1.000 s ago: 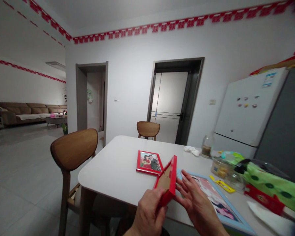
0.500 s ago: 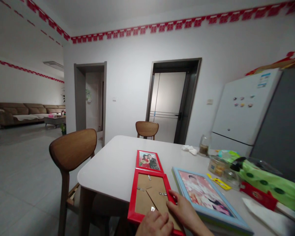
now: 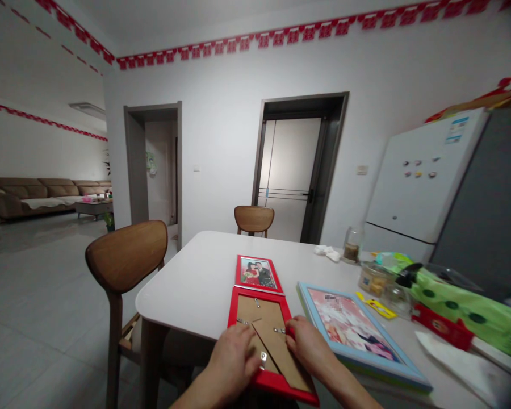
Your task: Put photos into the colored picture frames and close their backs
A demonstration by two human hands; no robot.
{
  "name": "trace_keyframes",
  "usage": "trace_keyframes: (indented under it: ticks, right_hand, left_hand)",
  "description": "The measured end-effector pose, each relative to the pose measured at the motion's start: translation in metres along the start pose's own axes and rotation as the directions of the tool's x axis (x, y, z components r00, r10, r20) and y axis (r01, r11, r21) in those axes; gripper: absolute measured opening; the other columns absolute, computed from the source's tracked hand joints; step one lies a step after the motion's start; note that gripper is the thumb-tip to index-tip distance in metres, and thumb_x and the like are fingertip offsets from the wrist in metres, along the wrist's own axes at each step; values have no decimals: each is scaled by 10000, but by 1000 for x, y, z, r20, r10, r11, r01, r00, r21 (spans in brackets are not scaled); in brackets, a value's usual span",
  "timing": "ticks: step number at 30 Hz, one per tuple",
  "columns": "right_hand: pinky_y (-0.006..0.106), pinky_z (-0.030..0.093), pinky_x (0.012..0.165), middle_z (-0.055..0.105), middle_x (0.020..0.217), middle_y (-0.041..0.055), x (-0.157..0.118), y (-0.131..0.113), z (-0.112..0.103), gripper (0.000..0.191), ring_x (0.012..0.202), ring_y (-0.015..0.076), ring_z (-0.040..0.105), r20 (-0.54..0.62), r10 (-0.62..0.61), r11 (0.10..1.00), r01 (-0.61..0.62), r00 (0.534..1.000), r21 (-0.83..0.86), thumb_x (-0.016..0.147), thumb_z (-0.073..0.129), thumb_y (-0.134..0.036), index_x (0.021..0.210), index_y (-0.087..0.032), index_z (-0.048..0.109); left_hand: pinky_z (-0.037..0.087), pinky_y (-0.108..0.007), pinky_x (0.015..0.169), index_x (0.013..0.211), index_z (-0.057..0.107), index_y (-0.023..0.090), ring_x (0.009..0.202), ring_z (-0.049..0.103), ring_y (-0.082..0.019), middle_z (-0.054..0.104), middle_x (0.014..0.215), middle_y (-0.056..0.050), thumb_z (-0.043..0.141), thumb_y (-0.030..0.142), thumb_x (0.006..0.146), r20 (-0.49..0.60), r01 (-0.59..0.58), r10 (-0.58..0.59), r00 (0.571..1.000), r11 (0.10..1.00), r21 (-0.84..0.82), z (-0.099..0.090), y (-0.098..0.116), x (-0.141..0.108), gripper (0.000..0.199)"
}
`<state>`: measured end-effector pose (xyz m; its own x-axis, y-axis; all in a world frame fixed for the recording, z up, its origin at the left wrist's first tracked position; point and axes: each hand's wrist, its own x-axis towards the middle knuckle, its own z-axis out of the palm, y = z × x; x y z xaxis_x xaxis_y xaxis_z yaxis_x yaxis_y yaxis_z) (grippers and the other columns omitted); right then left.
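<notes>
A red picture frame (image 3: pixel 298 395) lies back side up at the table's near edge, its brown backing board (image 3: pixel 259 307) showing with metal clips and a diagonal stand. My left hand (image 3: pixel 234 355) rests over its left side, fingers curled near the left clip. On the right side, my right hand (image 3: pixel 304 341) has its fingers bent together at the right clip and red edge. Whether either hand grips anything is hidden. Just beyond, touching or nearly so, lies a second red frame (image 3: pixel 258 274) with a photo of two people facing up.
A light blue frame (image 3: pixel 353 329) lies right of my right hand. Farther right are a yellow item (image 3: pixel 381 308), clear containers (image 3: pixel 372 279), a green bag (image 3: pixel 464 312) and white paper (image 3: pixel 455 363). A glass jar (image 3: pixel 352 245) and tissues (image 3: pixel 327 253) stand behind. Wooden chairs (image 3: pixel 130 255) flank the table (image 3: pixel 187 278).
My left hand has moved left and up from the frame's near edge to its left side. My right hand has shifted slightly up, its fingers now curled by the right clip.
</notes>
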<state>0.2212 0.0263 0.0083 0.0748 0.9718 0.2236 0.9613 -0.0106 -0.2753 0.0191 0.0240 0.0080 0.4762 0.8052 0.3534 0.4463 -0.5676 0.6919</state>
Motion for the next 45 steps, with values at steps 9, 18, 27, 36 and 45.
trace_keyframes:
  ticks: [9, 18, 27, 36, 45]
  right_hand:
    - [234, 381, 609, 575, 821, 105, 16, -7, 4, 243, 688, 152, 554, -29, -3, 999, 2, 1000, -41, 708, 386, -162, 686, -150, 628]
    - [299, 317, 892, 515, 1107, 57, -14, -28, -13, 286, 1019, 180, 459, 182, -302, 929, 245, 936, 278, 650, 482, -207, 881, -241, 646]
    - [306, 313, 876, 557, 1017, 42, -16, -43, 3, 174, 988, 182, 460, 119, -374, 863, 299, 920, 407, 657, 514, -252, 734, -229, 669]
    - [228, 344, 699, 617, 815, 47, 30, -67, 33, 226, 784, 149, 524, -9, -232, 965, 231, 973, 125, 733, 452, -297, 782, -199, 650]
    - [234, 339, 714, 610, 863, 73, 52, -59, 45, 297, 815, 158, 515, -62, -93, 996, 93, 994, 2, 783, 367, -309, 835, -183, 631]
  left_hand:
    - [246, -302, 976, 1111, 508, 114, 1151, 362, -227, 392, 1269, -115, 529, 218, 611, -54, 151, -150, 987, 988, 9, 0, -35, 4, 512]
    - [239, -262, 981, 1145, 461, 76, 1150, 355, -200, 383, 1272, -118, 497, 252, 626, -58, 173, -167, 984, 978, 118, 6, -38, 2, 549]
    - [246, -273, 982, 1148, 457, 61, 1147, 360, -206, 399, 1258, -130, 485, 232, 620, -79, 188, -179, 981, 975, 121, 10, -40, 2, 556]
    - [231, -272, 989, 1175, 432, 46, 1164, 339, -211, 378, 1272, -137, 481, 233, 616, -63, 199, -192, 979, 973, 121, 11, -40, 2, 592]
    - [213, -269, 995, 1183, 427, 69, 1171, 324, -208, 369, 1282, -117, 489, 246, 620, -60, 201, -196, 979, 974, 105, 11, -40, 0, 593]
